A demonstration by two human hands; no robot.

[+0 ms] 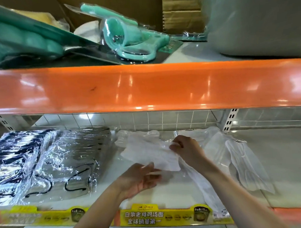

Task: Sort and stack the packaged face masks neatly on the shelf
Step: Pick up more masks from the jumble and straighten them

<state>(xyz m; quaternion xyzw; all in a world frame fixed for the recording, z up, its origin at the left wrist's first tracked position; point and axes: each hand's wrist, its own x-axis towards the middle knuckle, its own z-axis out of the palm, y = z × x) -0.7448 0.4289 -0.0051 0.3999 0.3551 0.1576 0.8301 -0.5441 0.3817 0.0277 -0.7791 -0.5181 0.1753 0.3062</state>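
Sorting partway: dark and grey plastic-wrapped mask stacks [44, 163] squared at shelf [279, 159] left; loose white packaged masks [239, 159] remaining right. Left hand [141, 179] and right hand [186, 149] pinching one white packaged mask [148, 155] mid-shelf.

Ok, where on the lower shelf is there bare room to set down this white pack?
Bare shelf lies right of the loose white packs, up to the upright. A smaller bare strip runs along the front edge below the left hand. The left end is crowded: dark stack beside grey stack. Both hands, right hand too, hold the white pack.
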